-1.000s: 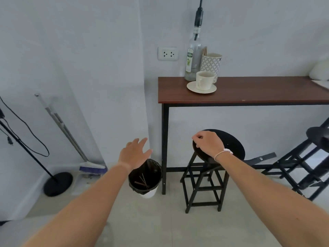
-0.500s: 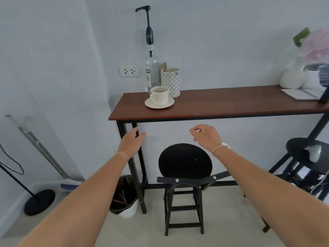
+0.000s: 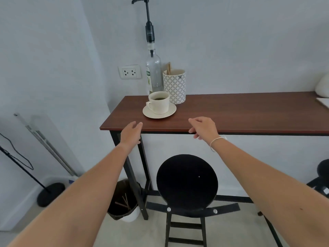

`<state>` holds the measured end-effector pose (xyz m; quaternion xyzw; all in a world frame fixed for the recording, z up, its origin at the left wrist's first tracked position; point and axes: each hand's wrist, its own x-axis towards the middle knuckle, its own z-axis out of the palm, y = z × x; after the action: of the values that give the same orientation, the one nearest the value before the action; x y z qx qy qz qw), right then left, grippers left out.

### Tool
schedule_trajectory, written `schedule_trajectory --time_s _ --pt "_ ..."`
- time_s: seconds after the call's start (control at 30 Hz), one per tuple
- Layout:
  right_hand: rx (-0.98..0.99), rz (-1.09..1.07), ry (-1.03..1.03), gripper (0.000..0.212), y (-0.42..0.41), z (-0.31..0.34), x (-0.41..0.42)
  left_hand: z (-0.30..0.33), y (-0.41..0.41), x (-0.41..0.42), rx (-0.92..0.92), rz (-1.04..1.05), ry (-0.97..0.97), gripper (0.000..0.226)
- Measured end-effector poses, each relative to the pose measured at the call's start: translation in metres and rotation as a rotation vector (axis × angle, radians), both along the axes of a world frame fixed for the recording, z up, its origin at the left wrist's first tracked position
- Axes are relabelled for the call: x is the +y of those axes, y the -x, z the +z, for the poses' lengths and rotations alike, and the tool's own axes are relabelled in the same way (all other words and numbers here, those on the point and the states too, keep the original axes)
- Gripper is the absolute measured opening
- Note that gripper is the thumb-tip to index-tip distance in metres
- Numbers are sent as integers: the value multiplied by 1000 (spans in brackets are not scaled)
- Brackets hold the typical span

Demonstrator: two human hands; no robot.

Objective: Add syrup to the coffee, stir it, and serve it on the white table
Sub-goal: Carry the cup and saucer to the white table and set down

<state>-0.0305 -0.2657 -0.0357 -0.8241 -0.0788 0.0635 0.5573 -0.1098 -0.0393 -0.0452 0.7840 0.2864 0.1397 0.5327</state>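
Observation:
A cream cup [image 3: 159,102] with dark coffee stands on a cream saucer [image 3: 159,111] at the left end of a brown high table [image 3: 231,111]. Behind it a clear syrup bottle [image 3: 154,75] with a tall black pump stands against the wall. Beside the bottle a patterned holder [image 3: 174,86] contains wooden stir sticks. My left hand [image 3: 131,132] hovers at the table's front edge, fingers relaxed, holding nothing. My right hand [image 3: 203,127] hovers over the same edge to the right of the cup, fingers loosely bent and empty.
A black round stool [image 3: 187,181] stands in front of the table below my hands. A bin [image 3: 122,202] with used sticks sits by the table's left leg. A broom [image 3: 48,145] and a black stand [image 3: 49,193] are at the left wall. Another stool [image 3: 323,173] is at the right.
The view has come closer to the table. Both hands have risen from stool height to the table's front edge, nearer the cup.

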Motion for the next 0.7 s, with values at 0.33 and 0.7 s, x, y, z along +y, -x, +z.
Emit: schedule_trajectory --time_s 0.33,0.7 --pt "126 33 -10 32 -105 4 42 12 -101 28 52 54 252 57" --pt "392 325 20 34 -177 6 82 7 -131 20 195 232 106 18"
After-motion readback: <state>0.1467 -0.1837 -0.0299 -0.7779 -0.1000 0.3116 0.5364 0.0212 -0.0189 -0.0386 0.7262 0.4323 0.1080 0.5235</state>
